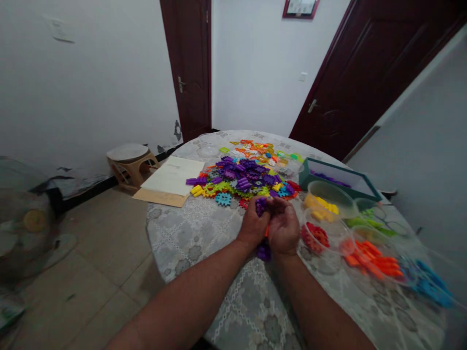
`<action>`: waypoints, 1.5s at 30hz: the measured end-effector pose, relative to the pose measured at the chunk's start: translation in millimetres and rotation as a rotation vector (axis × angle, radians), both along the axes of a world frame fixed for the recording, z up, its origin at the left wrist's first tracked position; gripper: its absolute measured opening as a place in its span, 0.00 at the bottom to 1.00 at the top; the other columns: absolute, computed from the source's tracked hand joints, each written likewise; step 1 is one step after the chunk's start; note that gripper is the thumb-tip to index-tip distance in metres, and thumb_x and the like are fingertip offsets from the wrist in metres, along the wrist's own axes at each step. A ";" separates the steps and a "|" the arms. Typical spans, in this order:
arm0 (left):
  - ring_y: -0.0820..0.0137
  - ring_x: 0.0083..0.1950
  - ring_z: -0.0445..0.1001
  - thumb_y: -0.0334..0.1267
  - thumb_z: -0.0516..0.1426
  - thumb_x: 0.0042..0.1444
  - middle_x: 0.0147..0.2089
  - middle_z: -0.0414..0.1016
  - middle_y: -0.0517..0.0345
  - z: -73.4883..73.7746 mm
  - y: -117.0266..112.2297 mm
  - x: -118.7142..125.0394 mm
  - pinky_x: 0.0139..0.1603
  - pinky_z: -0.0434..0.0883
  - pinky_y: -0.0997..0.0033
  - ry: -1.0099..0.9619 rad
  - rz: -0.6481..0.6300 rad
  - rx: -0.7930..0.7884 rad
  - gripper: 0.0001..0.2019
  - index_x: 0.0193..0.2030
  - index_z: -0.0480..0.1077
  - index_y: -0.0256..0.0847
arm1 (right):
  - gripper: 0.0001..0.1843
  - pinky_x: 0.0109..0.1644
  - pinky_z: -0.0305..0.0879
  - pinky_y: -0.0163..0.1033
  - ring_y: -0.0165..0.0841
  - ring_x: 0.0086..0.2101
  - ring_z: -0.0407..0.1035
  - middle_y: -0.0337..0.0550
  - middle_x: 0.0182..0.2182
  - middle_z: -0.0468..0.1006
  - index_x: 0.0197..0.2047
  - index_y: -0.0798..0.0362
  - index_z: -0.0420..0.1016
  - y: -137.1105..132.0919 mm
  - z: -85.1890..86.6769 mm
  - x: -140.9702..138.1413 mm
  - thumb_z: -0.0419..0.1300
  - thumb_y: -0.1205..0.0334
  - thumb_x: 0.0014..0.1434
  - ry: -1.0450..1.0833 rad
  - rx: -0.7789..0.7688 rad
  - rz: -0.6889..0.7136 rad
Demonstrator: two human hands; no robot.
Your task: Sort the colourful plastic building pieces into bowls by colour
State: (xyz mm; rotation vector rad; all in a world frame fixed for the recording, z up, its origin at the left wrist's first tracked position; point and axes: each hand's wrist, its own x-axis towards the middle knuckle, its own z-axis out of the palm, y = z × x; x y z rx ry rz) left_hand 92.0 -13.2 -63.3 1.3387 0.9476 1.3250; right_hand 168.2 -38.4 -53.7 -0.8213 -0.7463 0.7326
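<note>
Purple plastic pieces (260, 206) are gripped in our left hand (252, 224), fingers curled round them, at frame centre; our right hand (284, 227) is half-cupped beside it, and we cannot tell whether it grips anything. We judge that a loose hold could drop pieces, and a sideways swing might knock the clear bowl (333, 239) at centre right. Beyond lies a mixed heap (241, 177). Floral grey cloth (193, 233) covers our round table; dark doors (189, 63) stand upper centre and upper right, a stool (127, 152) left.
</note>
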 end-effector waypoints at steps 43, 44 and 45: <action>0.66 0.35 0.80 0.27 0.67 0.48 0.39 0.81 0.58 17.7 35.9 -23.5 0.35 0.81 0.65 -0.767 -0.107 -0.476 0.25 0.54 0.74 0.43 | 0.07 0.44 0.65 0.42 0.40 0.40 0.74 0.47 0.39 0.80 0.43 0.51 0.76 -48.2 32.2 32.3 0.57 0.60 0.67 -1.466 -0.515 0.095; 0.66 0.35 0.80 0.27 0.67 0.49 0.39 0.81 0.58 17.6 36.3 -23.8 0.34 0.81 0.66 -0.766 -0.104 -0.480 0.24 0.54 0.74 0.43 | 0.07 0.42 0.63 0.41 0.39 0.39 0.74 0.46 0.40 0.80 0.43 0.50 0.77 -52.5 35.1 32.5 0.60 0.58 0.66 -1.526 -0.547 0.161; 0.66 0.35 0.80 0.27 0.67 0.49 0.39 0.81 0.58 17.4 36.6 -23.9 0.34 0.81 0.66 -0.762 -0.098 -0.483 0.24 0.53 0.74 0.43 | 0.08 0.40 0.62 0.40 0.39 0.38 0.74 0.46 0.40 0.80 0.45 0.50 0.78 -56.4 37.6 32.2 0.62 0.56 0.64 -1.580 -0.568 0.217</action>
